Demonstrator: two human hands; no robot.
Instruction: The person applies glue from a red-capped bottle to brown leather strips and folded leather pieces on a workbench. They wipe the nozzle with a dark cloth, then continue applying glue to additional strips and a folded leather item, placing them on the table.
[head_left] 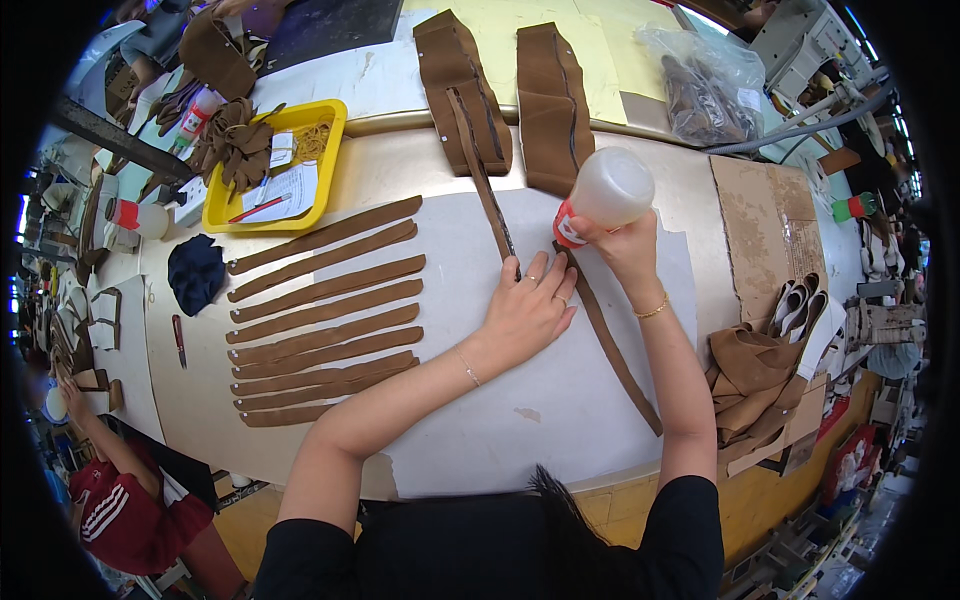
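Note:
In my right hand (622, 245) is a translucent squeeze bottle (618, 185) with a red lower part, held tilted with its red end down. That end is just above the top of a narrow brown strip (615, 350), which slants toward the front edge. My left hand (530, 305) lies on the pale sheet (480, 410) with fingers spread. Its fingertips touch the lower end of another long brown strip (485, 195). This strip reaches up over a wide brown panel (440, 60); a second brown panel (550, 110) lies beside it. The bottle's tip is hidden.
Several brown strips (330, 300) lie in rows at left. A yellow tray (335, 150) holds gloves and papers. Nearby are a dark blue cloth (196, 275) and a small knife (179, 340). Brown pieces (750, 380) pile at right by cardboard (765, 230). Another person (130, 500) works at lower left.

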